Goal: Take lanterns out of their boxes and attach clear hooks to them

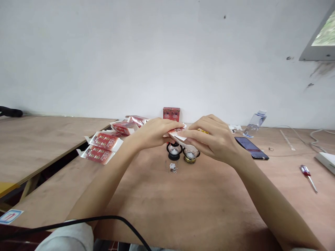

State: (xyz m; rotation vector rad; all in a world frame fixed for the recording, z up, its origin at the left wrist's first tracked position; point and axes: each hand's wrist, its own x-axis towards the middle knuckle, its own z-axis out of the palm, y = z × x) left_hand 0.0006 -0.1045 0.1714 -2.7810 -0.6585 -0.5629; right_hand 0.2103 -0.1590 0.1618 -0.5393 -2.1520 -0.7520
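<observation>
Between my two hands, a red and white cardboard box [180, 134] is held up above the middle of the table. My left hand [157, 131] grips its left side, the fingers partly hidden behind it. My right hand [213, 137] has its fingers bent round the right side of the same box. Just beneath stand two small lantern-like ornaments, one with a black base [174, 153] and one with a gold base [190, 158]. Nearer me lies a small white piece with bent wire [172, 168].
Several open red boxes [101, 146] lie to the left, and two closed red boxes [171, 113] stand against the wall. To the right are a clear bottle [254, 124], a phone [251, 148] and a screwdriver [308, 177]. A black cable [104, 218] crosses the lower left.
</observation>
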